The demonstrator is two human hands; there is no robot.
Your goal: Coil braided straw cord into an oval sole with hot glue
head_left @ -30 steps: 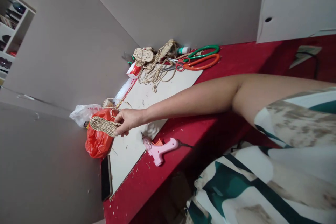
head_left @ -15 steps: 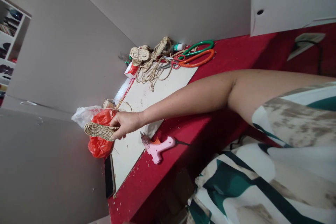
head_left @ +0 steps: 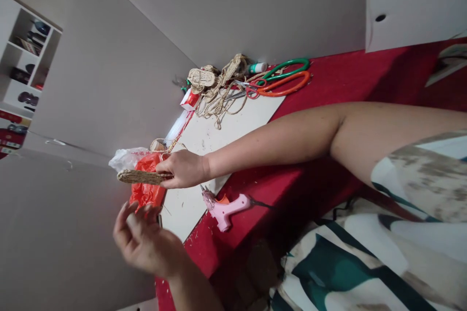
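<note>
The view lies on its side. My right hand [head_left: 188, 169] comes from the upper right of the picture, its fingers closed round one end of a woven straw shoe sole [head_left: 140, 177]. The sole shows nearly edge-on, in front of a red plastic bag [head_left: 148, 194]. My left hand [head_left: 148, 240] is raised lower in the picture, its fingers loosely curled and apart, with nothing seen in it. Something whitish is around one of its fingers. A pink hot glue gun [head_left: 229, 209] lies on the red cloth near the right forearm.
A white board [head_left: 255, 112] lies on the red tablecloth [head_left: 339, 80]. On it are straw cord [head_left: 219, 102], another small woven sole [head_left: 201, 80], large scissors [head_left: 288, 77] and a glue stick [head_left: 258, 68]. A white plastic bag [head_left: 127, 159] and a grey wall [head_left: 120, 73] stand beyond.
My left hand has come into view from the bottom, near the sole. My right hand has turned the sole from its flat face to its edge. The view has shifted slightly.
</note>
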